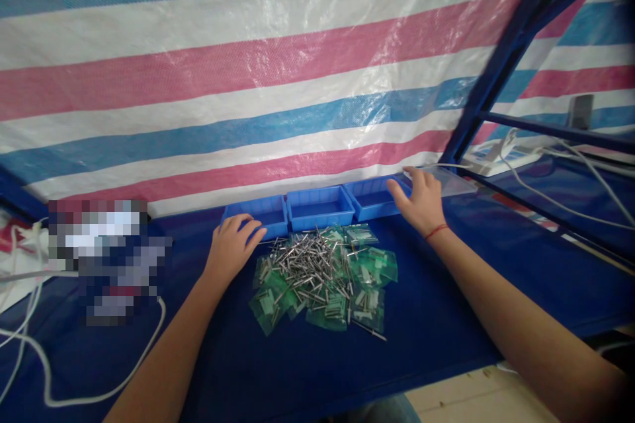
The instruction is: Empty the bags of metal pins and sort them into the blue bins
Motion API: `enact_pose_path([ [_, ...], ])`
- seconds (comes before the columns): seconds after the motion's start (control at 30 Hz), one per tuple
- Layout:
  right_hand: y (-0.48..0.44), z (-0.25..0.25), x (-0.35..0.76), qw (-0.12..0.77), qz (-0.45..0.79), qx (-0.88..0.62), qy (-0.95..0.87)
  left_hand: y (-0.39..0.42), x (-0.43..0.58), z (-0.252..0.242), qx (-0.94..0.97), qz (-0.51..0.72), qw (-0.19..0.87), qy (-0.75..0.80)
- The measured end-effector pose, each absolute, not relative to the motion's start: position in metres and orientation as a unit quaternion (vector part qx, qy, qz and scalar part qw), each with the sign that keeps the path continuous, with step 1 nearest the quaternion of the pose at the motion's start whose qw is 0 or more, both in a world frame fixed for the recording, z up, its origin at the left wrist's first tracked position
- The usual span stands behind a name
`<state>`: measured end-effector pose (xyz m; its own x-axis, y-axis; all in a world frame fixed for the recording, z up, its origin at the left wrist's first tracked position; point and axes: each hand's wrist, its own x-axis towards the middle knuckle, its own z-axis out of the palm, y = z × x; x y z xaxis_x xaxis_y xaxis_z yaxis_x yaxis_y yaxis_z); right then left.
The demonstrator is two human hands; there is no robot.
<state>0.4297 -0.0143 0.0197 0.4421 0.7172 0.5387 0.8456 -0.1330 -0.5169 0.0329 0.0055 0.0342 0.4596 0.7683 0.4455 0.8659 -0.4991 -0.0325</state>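
My left hand (pixel 234 244) rests at the front of the left blue bin (pixel 278 215), its fingers apart and nothing visible in them. At the right end of the right blue bin (pixel 370 195) is my right hand (pixel 421 201), thumb and fingers spread; whether it touches the bin I cannot tell. Between them stands the middle blue bin (pixel 320 219). In front of the bins lies a heap of thin metal rivet-like pins (pixel 310 261), loose on top of several green plastic bags (pixel 374 268) that hold small pale and metal pieces.
A blue table (pixel 421 330) carries everything. Behind it hangs a striped plastic sheet (pixel 248 79). A clear flat plastic piece (pixel 456 184) lies beyond my right hand. White cables (pixel 47 383) curl at the left, near a blurred-out patch. A blue metal frame (pixel 501 73) rises at the right.
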Motion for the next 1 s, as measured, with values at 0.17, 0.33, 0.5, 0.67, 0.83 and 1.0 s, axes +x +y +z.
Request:
enact_pose_path([
  [0.17, -0.031, 0.023, 0.371, 0.280, -0.109, -0.523, -0.798, 0.003, 0.034, 0.035, -0.844, -0.160, 0.127, -0.496],
  [0.33, -0.023, 0.017, 0.353, 0.303, -0.044, -0.478, -0.823, 0.001, 0.034, 0.035, -0.843, -0.144, 0.133, -0.501],
  [0.5, -0.017, 0.014, 0.361, 0.310, -0.026, -0.460, -0.832, -0.002, 0.034, 0.036, -0.845, -0.135, 0.129, -0.500],
  [0.67, -0.014, 0.013, 0.361, 0.308, -0.015, -0.446, -0.841, -0.006, 0.031, 0.038, -0.844, -0.129, 0.124, -0.505],
  [0.83, -0.010, 0.012, 0.357, 0.300, -0.005, -0.436, -0.848, -0.010, 0.026, 0.041, -0.841, -0.124, 0.116, -0.513],
  [1.0, -0.009, 0.012, 0.356, 0.293, -0.003, -0.431, -0.853, -0.011, 0.027, 0.040, -0.839, -0.126, 0.104, -0.519],
])
